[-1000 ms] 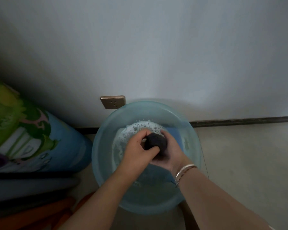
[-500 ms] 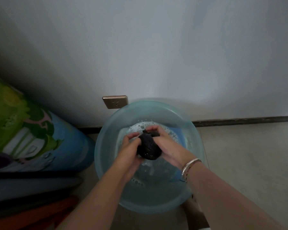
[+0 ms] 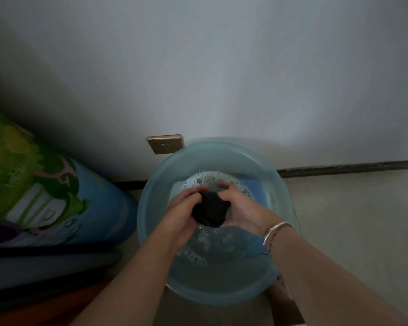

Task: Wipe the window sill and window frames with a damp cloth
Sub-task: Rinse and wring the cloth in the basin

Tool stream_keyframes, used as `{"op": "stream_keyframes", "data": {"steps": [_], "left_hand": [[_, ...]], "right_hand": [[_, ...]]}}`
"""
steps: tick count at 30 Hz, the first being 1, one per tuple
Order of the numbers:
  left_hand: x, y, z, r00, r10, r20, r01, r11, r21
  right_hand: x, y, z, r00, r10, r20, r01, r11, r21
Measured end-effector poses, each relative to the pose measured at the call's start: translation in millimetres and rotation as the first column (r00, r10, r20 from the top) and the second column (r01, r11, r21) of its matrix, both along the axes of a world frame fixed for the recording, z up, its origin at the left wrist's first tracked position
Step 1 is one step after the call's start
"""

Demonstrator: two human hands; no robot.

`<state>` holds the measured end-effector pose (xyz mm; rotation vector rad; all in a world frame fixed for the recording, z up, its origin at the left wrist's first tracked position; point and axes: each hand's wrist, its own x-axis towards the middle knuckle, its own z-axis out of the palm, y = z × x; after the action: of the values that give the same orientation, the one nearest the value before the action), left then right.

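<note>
Dark cloth (image 3: 209,211) bunched between my left hand (image 3: 183,214) and right hand (image 3: 243,211), both gripping it over the basin (image 3: 151,208). Soft, waterlogged, probably heavy and slippery with suds; best squeezed around its middle.

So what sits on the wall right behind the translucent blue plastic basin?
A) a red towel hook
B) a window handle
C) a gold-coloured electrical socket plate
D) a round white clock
C: a gold-coloured electrical socket plate is fixed low on the wall just above the far rim of the translucent blue plastic basin, where both hands hold a dark wet cloth over soapy water.
</note>
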<state>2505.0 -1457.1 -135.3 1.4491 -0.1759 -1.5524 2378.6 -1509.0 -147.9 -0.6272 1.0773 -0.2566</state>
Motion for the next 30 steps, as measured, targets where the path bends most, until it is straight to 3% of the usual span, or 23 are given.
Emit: {"op": "stream_keyframes", "data": {"steps": [3, 8, 13, 21, 27, 30], "left_hand": [[-2, -5, 3, 0.996, -0.050, 0.076, 0.051, 0.999, -0.006], [-4, -6, -1, 0.991, -0.104, 0.089, 0.105, 0.994, -0.003], [0, -5, -1, 0.988, -0.143, 0.056, 0.145, 0.988, -0.046], [0, -7, 0, 0.990, -0.135, 0.037, 0.138, 0.986, -0.098], [-5, -10, -6, 0.990, -0.120, 0.072, 0.127, 0.986, -0.111], [-5, -10, -15, 0.941, -0.238, 0.240, 0.262, 0.962, -0.073]], "right_hand": [[-14, -2, 3, 0.976, 0.047, 0.213, -0.080, 0.986, 0.145], [-14, -1, 3, 0.973, 0.042, 0.228, -0.090, 0.975, 0.205], [-18, -6, -1, 0.953, 0.159, 0.256, -0.216, 0.953, 0.211], [-34, -14, -2, 0.959, 0.273, 0.077, -0.283, 0.905, 0.317], [-35, -9, -8, 0.960, 0.178, 0.217, -0.250, 0.893, 0.375], [-35, -12, -6, 0.953, 0.156, 0.259, -0.233, 0.925, 0.301]]}}
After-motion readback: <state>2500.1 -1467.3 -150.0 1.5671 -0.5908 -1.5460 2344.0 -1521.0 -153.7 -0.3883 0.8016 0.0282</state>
